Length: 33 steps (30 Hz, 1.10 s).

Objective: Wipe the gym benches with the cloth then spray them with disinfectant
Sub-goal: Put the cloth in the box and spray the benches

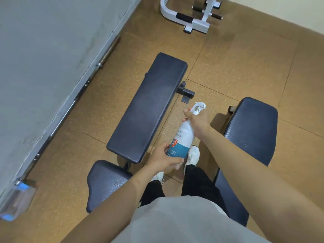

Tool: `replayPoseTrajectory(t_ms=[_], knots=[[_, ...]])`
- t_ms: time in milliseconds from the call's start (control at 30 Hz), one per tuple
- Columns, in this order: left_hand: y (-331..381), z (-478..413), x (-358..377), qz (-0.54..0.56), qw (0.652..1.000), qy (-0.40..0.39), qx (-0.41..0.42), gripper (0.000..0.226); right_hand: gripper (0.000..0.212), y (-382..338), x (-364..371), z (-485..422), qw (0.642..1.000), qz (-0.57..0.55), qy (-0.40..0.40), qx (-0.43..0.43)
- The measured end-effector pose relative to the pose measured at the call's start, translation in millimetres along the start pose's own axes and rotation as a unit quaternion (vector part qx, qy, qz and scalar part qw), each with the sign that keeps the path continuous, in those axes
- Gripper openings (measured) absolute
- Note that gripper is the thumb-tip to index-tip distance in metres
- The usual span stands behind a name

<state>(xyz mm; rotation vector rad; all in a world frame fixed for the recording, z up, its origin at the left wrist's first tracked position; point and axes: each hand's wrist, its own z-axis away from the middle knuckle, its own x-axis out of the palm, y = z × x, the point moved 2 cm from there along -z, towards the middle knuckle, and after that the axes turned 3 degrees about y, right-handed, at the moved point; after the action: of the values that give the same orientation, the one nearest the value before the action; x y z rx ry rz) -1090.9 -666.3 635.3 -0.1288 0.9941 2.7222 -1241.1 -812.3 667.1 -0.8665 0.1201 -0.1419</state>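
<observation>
**Disinfectant in hand, spraying stage at hand**

Nearest, above the white shoes (192,155): spray bottle (183,137), tilted, nozzle away from the body. Gripped at the base by the left hand (164,157), fingers curled round the blue label. Gripped at the neck by the right hand (198,120), fingers wrapped just under the white trigger head. Aimed past the long bench (147,106) rather than over its pad.

No cloth anywhere in view. Judged from that: wiping likely finished, spraying about to begin or partly done. Impossible to tell from the dark pads whether any has been wetted yet, so probably all three left to spray.

Tight standing strip. Small seat pad (105,183) just beside the left forearm, right bench (252,130) just beside the right arm. Near corner of the long bench close to the left hand. Beyond the nozzle, metal foot bracket (186,92) jutting into the floor (245,58) gap.

Farther out, open floor to the right. Barbell (108,50) along the left wall, white machine frame (192,16) at the far end, both well apart.
</observation>
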Motion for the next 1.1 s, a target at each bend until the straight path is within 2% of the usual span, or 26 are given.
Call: replayPoseTrajectory(t_ms=[167,300,433,600,767,1000,1100], knots=[[49,-25,21,0.028,0.999,0.024,-0.015,0.061,0.02,-31,-7,-56,0.999,0.006,-0.029,0.018],[86,-45,45,0.045,0.997,0.056,-0.039,0.061,0.025,-57,-19,-96,0.997,0.03,-0.055,0.046],[126,-70,71,0.054,0.995,0.076,-0.047,0.063,0.017,-88,-36,-137,0.993,0.029,-0.106,0.049],[170,-95,86,0.055,0.994,0.079,-0.042,0.061,0.024,-117,-53,-175,0.994,0.041,-0.08,0.062],[205,-117,92,0.076,0.993,0.081,-0.04,0.054,0.016,-149,-59,-206,0.992,0.034,-0.105,0.063],[257,-155,85,0.071,0.995,0.063,-0.012,0.056,0.021,-200,-64,-237,0.997,0.035,-0.054,0.04],[274,-173,81,0.074,0.996,0.051,-0.004,0.046,0.022,-223,-63,-249,0.998,0.025,-0.058,0.023]])
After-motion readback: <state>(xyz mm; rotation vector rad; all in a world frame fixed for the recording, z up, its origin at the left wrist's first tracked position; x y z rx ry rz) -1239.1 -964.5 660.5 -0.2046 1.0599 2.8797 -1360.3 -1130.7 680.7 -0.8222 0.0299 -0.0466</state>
